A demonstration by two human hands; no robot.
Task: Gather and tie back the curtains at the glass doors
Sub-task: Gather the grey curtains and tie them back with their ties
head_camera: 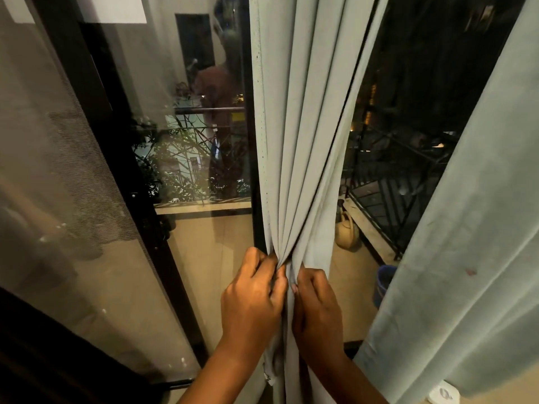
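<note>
Head view looks down along the glass doors [204, 228] at night. One pale grey curtain [300, 126] hangs in the middle, pulled into narrow folds. Both hands hold it at the place where the folds come together. The left hand [252, 298] has its fingers curled round the left side of the bunch, and the right hand [316, 304] pinches the right side, just beside the left one, so the two hands are close together and both clamped on the cloth. The fingertips are buried in the folds, so I cannot tell how much cloth each hand holds. I cannot make out any band or cord. Below the hands the curtain is hidden behind the wrists.

A second curtain [466, 243] hangs loose at the right, cut off by the top and right edges. At the left a mesh screen [58, 170] covers part of the view. Reflections lie on the glass, and a figure in it is too dim to tell. Outside, on the balcony floor, stand a tan watering can [347, 230] and a blue bucket [385, 282], the bucket half hidden by the second curtain. A black railing [388, 199] is there, and beyond it only darkness with small lights.
</note>
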